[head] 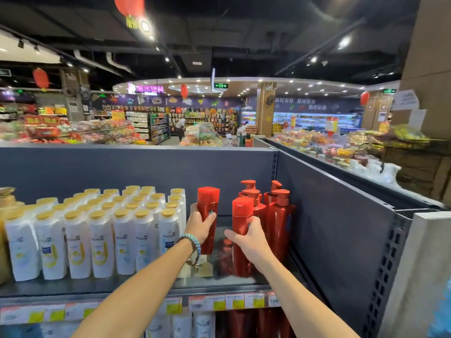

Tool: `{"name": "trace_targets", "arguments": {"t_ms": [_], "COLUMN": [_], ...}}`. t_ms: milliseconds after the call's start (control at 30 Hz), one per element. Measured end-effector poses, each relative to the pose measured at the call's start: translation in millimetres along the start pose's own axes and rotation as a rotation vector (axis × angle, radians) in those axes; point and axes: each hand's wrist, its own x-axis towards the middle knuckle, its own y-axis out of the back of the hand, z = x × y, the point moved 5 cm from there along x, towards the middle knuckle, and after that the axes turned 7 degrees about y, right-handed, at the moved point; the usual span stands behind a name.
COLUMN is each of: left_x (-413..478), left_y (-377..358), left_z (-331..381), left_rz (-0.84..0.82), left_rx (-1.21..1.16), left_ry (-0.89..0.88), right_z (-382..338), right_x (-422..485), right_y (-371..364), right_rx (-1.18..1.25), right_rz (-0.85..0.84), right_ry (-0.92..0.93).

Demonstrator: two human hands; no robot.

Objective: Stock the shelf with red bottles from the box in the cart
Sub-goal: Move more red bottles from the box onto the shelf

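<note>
head view, shelf (146,287): i saw red pump bottles (278,215) standing in its back right corner and white bottles (97,240) filling the left.
left hand (200,224): curled round a red bottle (207,206), held upright above the open patch between them.
right hand (249,236): wrapped round a second red bottle (240,252), base low near the front edge, just beside the pump bottles; whether it touched down i could not tell.
step: placing, i judged.
next: both needed setting upright, clear of neighbours, before letting go.
box and cart: out of view.
</note>
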Motion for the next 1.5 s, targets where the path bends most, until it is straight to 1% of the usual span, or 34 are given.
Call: {"name": "trace_targets", "arguments": {"t_ms": [100, 333, 567, 1033, 1500], "left_x": [19, 47, 59, 59, 64], "left_y": [-10, -21, -25, -34, -40], "left_z": [-6, -20, -30, -31, -34], "left_rz": [0.002, 0.093, 0.151, 0.147, 0.178], "left_rx": [-0.011, 0.003, -0.049, -0.094, -0.125], "left_ry": [0.023, 0.048, 0.117, 0.156, 0.151], "right_z": [5, 20, 32, 23, 27], "right_x": [10, 29, 41, 39, 39], "right_y": [-6, -16, -19, -30, -24], "right_rx": [-0.002, -0.025, -0.009, -0.002, -0.058], "right_rz": [-0.004, 0.006, 0.007, -0.013, 0.0], "right_ry": [-0.023, -0.033, -0.042, -0.062, -0.09]}}
